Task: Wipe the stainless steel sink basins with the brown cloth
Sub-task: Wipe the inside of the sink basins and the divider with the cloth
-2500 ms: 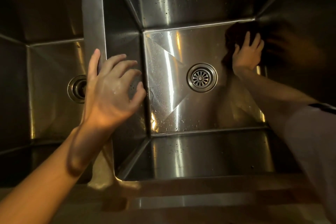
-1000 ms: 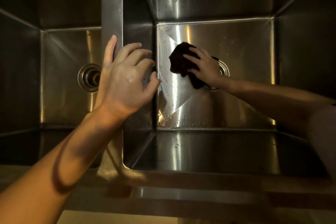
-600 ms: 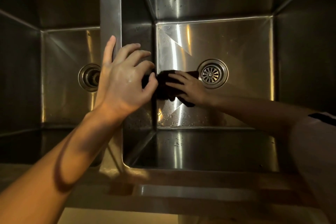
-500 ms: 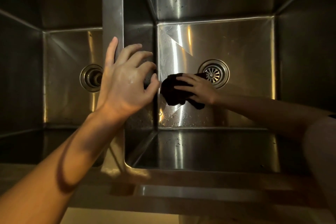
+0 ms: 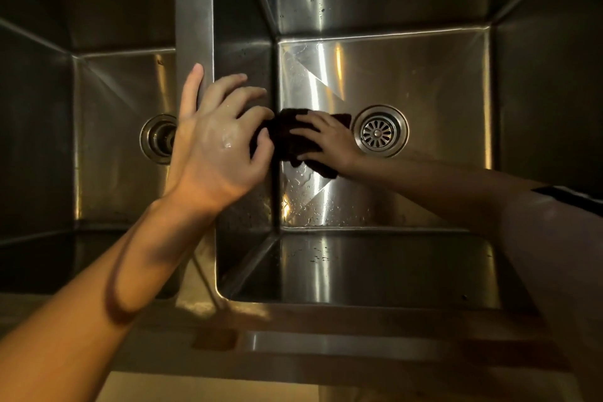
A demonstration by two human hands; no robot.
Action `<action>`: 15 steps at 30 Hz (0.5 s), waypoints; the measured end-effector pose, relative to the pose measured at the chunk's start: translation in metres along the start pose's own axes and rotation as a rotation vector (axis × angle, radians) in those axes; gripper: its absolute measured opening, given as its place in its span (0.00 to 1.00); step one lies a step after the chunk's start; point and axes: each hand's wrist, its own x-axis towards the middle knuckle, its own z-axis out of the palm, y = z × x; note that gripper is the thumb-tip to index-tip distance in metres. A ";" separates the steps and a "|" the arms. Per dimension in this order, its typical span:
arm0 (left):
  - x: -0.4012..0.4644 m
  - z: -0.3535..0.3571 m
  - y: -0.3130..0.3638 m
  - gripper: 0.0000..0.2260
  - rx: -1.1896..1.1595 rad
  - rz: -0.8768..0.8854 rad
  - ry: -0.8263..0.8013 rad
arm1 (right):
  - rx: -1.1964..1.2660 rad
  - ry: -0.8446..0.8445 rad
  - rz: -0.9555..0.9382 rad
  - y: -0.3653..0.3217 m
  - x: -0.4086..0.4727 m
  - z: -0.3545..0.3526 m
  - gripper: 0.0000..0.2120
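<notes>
Two square stainless steel basins show: in the right basin, beside the round slotted drain, the right hand presses the dark brown cloth flat-fingered against the wet floor. Droplets remain; the left basin looks unwiped. The left hand, loosely spread, rests on the steel divider.

Pale sleeve, dark trim; bare forearms.

Brushed stainless steel sink basin, glossy and streaked with bright reflections, its floor beaded with water droplets. A dark brown cloth looks soft, matt and nubbly. The round metal drain strainer shines.
</notes>
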 end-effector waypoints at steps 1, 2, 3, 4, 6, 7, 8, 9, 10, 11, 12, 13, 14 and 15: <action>0.000 0.000 0.000 0.13 -0.002 0.003 -0.002 | 0.012 -0.012 -0.020 -0.001 -0.008 0.003 0.26; 0.000 0.000 0.000 0.13 -0.003 0.004 -0.006 | 0.029 -0.024 -0.040 -0.001 -0.018 0.007 0.26; 0.000 0.000 0.000 0.14 -0.003 0.004 -0.008 | 0.052 -0.032 -0.065 0.000 -0.029 0.009 0.25; 0.000 0.000 -0.001 0.14 -0.001 0.003 -0.010 | 0.076 -0.039 -0.092 0.002 -0.041 0.011 0.24; 0.000 0.000 -0.001 0.14 0.005 0.002 -0.013 | 0.116 -0.040 -0.155 0.013 -0.063 0.011 0.21; 0.000 0.000 -0.001 0.14 0.009 0.002 -0.013 | 0.127 -0.034 -0.184 0.021 -0.069 0.008 0.20; 0.000 0.000 -0.001 0.14 0.010 0.001 -0.015 | 0.135 -0.034 -0.199 0.028 -0.072 0.005 0.19; -0.001 0.000 -0.001 0.14 0.011 -0.001 -0.017 | 0.141 -0.038 -0.198 0.033 -0.072 0.002 0.18; -0.001 0.000 -0.001 0.14 0.011 -0.002 -0.018 | 0.144 -0.037 -0.185 0.034 -0.069 -0.001 0.17; 0.000 0.000 -0.001 0.14 0.011 -0.004 -0.017 | 0.139 -0.023 -0.163 0.033 -0.065 -0.003 0.16; 0.000 0.000 0.000 0.14 0.010 -0.006 -0.015 | 0.127 0.004 -0.135 0.029 -0.062 -0.002 0.15; 0.000 0.000 0.000 0.13 0.005 -0.007 -0.011 | 0.120 0.037 -0.100 0.023 -0.057 -0.001 0.14; 0.000 -0.001 0.000 0.13 -0.001 -0.009 -0.006 | 0.126 0.069 -0.060 0.015 -0.053 0.001 0.13; 0.000 0.000 0.000 0.13 -0.007 -0.011 -0.001 | 0.148 0.095 -0.020 0.006 -0.047 0.004 0.13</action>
